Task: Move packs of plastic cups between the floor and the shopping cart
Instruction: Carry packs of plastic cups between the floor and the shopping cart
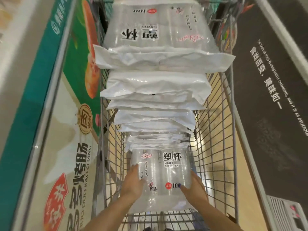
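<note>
A clear pack of plastic cups (164,174) with black and red print lies low in the near end of the wire shopping cart (215,130). My left hand (133,182) presses its left side and my right hand (194,187) its right side, so both hands grip it. Beyond it, several more packs (155,90) are stacked toward the far end of the cart, their white crimped ends facing me. The topmost pack (155,25) lies flat with its print upside down.
A freezer cabinet with green and orange food graphics (70,114) runs close along the cart's left side. A dark panel with white lettering (270,97) flanks the right. Tan floor shows through the cart's wire mesh.
</note>
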Demonstrator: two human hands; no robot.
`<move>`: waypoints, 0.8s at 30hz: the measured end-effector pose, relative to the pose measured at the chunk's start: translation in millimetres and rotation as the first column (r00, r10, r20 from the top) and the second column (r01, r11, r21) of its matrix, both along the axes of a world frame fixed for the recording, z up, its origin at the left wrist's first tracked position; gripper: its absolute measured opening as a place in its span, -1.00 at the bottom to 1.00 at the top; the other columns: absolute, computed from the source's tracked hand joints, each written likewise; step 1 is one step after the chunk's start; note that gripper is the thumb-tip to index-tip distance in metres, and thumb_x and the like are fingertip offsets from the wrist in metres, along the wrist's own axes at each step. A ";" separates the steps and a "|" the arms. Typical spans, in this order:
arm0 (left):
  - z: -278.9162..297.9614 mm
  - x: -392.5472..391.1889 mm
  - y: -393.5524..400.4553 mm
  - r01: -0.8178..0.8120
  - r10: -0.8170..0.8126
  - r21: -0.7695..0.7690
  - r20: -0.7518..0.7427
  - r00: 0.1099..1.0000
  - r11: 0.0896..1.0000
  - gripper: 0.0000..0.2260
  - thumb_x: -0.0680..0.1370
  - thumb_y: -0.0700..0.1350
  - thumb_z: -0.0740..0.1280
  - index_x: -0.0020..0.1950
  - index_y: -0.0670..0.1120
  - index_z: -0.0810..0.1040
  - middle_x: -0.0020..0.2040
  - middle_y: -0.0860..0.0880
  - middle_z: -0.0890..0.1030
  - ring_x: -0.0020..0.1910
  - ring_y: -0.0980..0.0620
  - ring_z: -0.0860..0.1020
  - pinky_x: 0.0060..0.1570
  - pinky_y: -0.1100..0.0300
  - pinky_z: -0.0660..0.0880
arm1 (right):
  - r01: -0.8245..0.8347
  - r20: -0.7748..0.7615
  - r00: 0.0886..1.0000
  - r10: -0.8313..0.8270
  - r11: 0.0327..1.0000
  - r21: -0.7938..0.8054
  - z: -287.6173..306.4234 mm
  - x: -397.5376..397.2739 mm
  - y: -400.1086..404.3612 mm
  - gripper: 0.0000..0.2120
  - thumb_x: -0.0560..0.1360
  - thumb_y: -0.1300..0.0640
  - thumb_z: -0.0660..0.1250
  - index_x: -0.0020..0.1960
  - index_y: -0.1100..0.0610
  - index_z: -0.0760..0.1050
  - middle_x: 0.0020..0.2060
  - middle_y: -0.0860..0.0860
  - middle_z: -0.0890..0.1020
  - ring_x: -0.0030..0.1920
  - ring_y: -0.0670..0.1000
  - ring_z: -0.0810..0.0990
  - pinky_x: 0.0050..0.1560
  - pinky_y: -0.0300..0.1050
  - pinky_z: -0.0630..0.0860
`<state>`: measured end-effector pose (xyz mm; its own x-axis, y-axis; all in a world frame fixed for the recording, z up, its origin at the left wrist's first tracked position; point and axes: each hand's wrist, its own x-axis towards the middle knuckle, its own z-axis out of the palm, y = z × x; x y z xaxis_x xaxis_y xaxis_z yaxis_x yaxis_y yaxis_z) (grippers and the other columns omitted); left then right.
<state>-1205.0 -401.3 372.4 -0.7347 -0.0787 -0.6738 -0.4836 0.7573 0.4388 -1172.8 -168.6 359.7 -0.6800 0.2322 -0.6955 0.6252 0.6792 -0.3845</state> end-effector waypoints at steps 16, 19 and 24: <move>327.0 -40.4 -72.6 0.089 -0.455 -0.598 -0.496 0.740 0.796 -0.49 0.62 0.17 0.13 0.53 0.01 0.21 0.51 -0.04 0.27 0.47 -0.07 0.26 0.40 -0.05 0.31 | -0.571 -0.581 0.470 0.665 0.730 0.375 278.8 -103.1 -62.6 -0.20 0.48 -0.41 0.15 0.57 -0.02 0.07 0.56 -0.03 0.15 0.54 0.09 0.10 0.53 0.08 0.10; 372.7 -6.9 -89.5 -0.058 -0.346 -0.607 -0.527 0.776 0.793 -0.44 0.60 0.21 0.13 0.55 0.02 0.17 0.54 -0.06 0.23 0.48 -0.11 0.25 0.38 -0.09 0.32 | -0.633 -0.626 0.302 0.719 0.642 0.432 327.8 -104.4 -83.3 -0.21 0.50 -0.39 0.14 0.58 -0.04 0.04 0.58 -0.04 0.10 0.56 0.10 0.04 0.54 0.10 0.04; 410.6 88.4 -84.9 -0.273 -0.162 -0.579 -0.588 0.793 0.768 -0.37 0.58 0.24 0.17 0.57 0.01 0.12 0.57 -0.06 0.16 0.46 -0.13 0.26 0.37 0.00 0.31 | -0.762 -0.712 0.054 0.701 0.489 0.424 399.4 -63.1 -113.9 -0.20 0.48 -0.34 0.25 0.58 -0.06 0.04 0.58 -0.05 0.10 0.57 0.07 0.02 0.55 0.11 0.00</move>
<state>-1116.6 -486.3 783.0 -0.9282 -0.3592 0.0971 -0.3508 0.9318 0.0932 -1235.9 -282.5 759.1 -0.6622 -0.7242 0.1925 -0.7321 0.5704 -0.3724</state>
